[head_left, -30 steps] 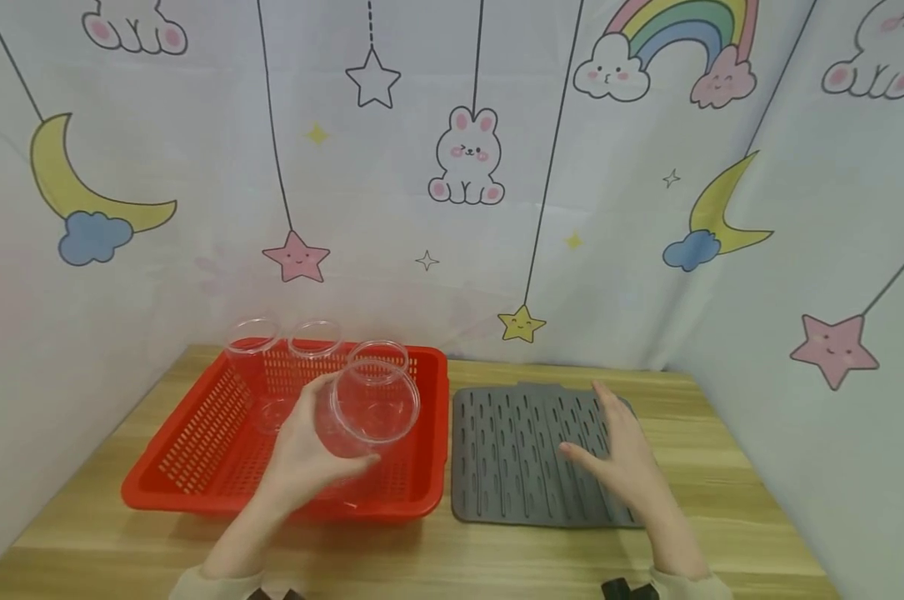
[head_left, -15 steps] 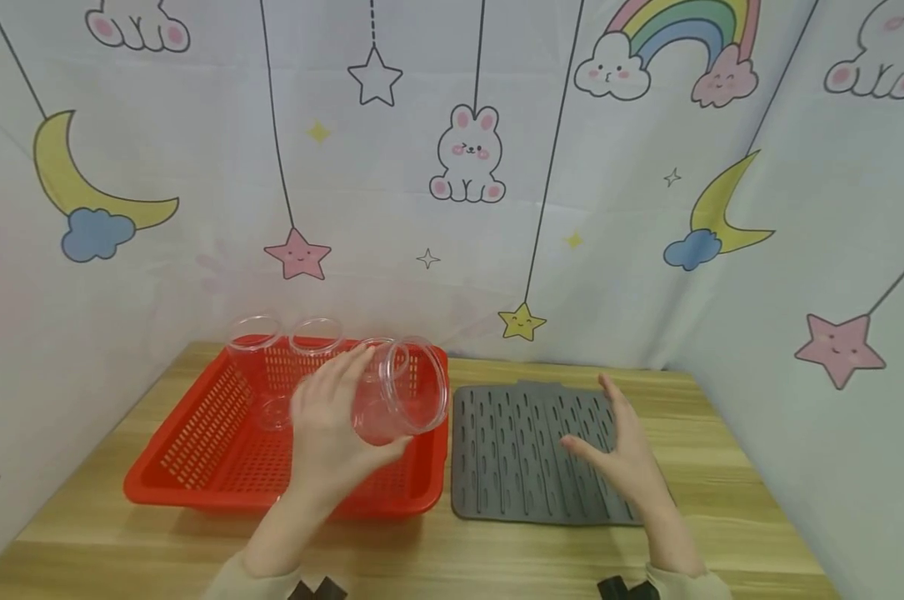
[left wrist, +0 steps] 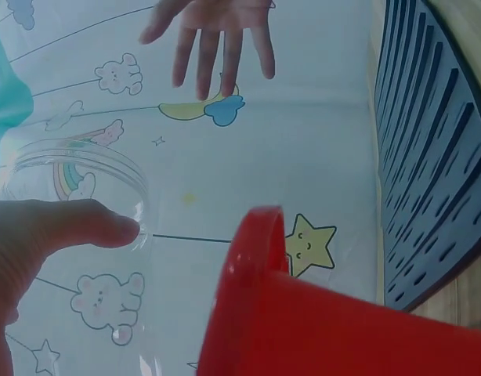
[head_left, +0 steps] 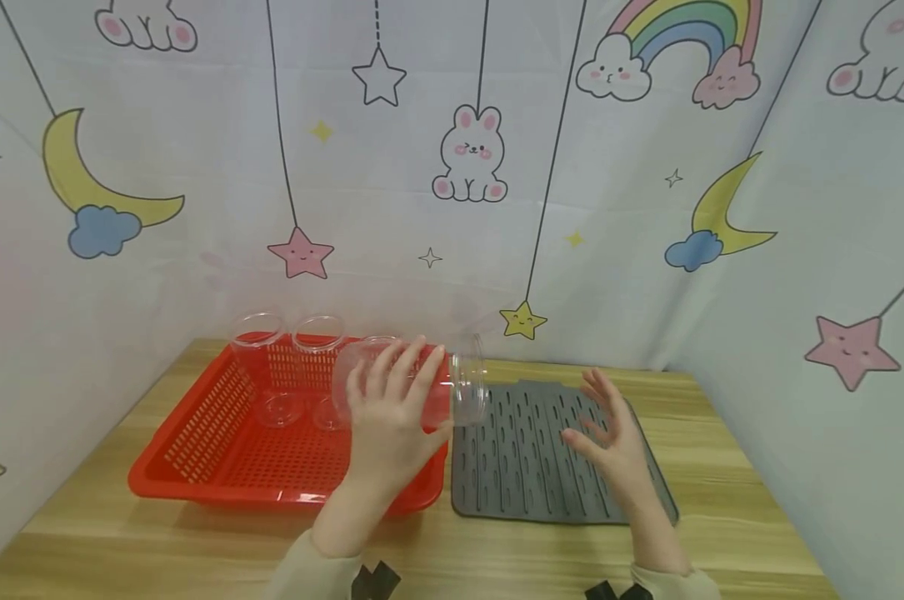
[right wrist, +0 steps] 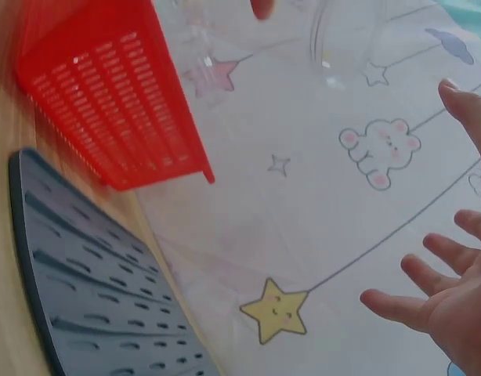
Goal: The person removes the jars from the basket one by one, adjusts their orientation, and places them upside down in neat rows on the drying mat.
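Observation:
A clear plastic jar (head_left: 468,383) lies sideways in my left hand (head_left: 392,425), its ringed mouth facing right. The fingers wrap over its body and the thumb is near the neck; it is above the right side of a red basket (head_left: 152,485). In the left wrist view my thumb (left wrist: 92,223) overlaps the jar's neck. Several more clear jars, including one at the back left (head_left: 260,367), stand upright in the basket. My right hand (head_left: 612,446) holds nothing and hovers over a grey ridged mat (head_left: 511,475), thumb and fingers spread.
The slotted mat lies flat on the wooden table (head_left: 526,558), just right of the basket. Behind and at both sides hangs a white curtain (head_left: 392,167) printed with rabbits, stars and moons. The basket's raised wall (right wrist: 123,94) stands between the jars and the mat.
My left hand has moved right and tipped the jar from mouth toward the camera to lying sideways, mouth right. The right hand stays over the mat, its fingers shifting slightly.

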Demonstrator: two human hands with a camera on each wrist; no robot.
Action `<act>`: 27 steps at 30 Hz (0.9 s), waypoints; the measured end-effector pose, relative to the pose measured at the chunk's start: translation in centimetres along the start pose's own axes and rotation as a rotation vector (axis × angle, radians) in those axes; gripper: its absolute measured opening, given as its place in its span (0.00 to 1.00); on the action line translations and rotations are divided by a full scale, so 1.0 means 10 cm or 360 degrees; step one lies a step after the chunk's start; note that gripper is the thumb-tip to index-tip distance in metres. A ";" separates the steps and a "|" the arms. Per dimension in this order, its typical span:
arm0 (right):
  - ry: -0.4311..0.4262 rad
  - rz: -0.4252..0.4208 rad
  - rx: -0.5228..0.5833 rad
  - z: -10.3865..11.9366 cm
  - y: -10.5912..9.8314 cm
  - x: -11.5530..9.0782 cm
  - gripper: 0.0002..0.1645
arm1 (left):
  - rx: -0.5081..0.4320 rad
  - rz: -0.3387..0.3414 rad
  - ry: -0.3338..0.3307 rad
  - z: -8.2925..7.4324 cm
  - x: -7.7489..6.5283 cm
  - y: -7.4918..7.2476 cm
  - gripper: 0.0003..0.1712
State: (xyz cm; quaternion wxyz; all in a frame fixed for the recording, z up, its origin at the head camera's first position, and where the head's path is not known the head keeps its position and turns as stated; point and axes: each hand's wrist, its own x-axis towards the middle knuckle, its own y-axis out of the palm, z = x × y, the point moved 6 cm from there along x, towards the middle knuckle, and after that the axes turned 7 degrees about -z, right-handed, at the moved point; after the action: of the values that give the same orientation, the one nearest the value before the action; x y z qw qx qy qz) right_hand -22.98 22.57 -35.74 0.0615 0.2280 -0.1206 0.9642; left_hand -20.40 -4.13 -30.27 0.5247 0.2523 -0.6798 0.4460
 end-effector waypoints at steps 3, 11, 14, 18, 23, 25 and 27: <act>-0.0009 0.0024 0.0113 0.03 0.05 -0.01 0.49 | 0.0041 -0.0027 0.0096 -0.10 -0.01 0.06 0.56; 0.0039 0.0122 0.0073 0.03 0.21 -0.03 0.51 | 0.0234 -0.0042 0.0289 -0.34 -0.04 0.21 0.50; 0.0063 0.0172 0.0104 0.00 0.27 -0.04 0.53 | 0.0274 -0.0030 0.0329 -0.42 -0.07 0.24 0.48; 0.0075 0.0261 0.0184 -0.03 0.36 -0.05 0.56 | 0.0268 0.0005 0.0377 -0.54 -0.14 0.29 0.49; 0.0098 0.0308 0.0182 -0.06 0.39 -0.07 0.61 | 0.0238 0.0003 0.0429 -0.66 -0.21 0.33 0.44; 0.0113 0.0310 0.0178 -0.07 0.38 -0.08 0.62 | 0.0228 -0.0023 0.0451 -0.69 -0.22 0.34 0.42; 0.0125 0.0316 0.0176 -0.07 0.38 -0.08 0.63 | 0.0206 -0.0043 0.0476 -0.71 -0.24 0.35 0.42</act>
State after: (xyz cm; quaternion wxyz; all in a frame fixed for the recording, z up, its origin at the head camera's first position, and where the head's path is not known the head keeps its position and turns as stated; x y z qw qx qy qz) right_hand -23.23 19.07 -37.48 -0.0422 0.1802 -0.0868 0.9789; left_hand -18.98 3.47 -33.36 0.6086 0.2255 -0.5605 0.5144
